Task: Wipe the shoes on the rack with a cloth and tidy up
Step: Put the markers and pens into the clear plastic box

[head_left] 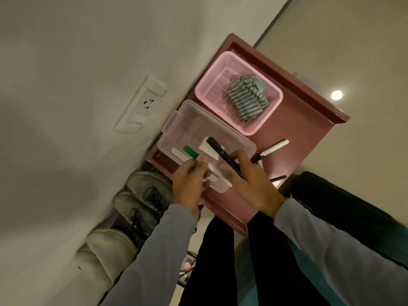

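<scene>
- Head view: my left hand pinches a green-capped marker; my right hand grips a black marker, both over the clear plastic box.
- Striped cloth lies in the pink basket on the maroon rack top; shoes sit below, left.

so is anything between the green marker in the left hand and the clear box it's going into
Nothing visible blocks it. The left hand holds the green marker right over the open clear box, which has no lid on. The right hand holds a black marker beside it, not across its path.
</scene>
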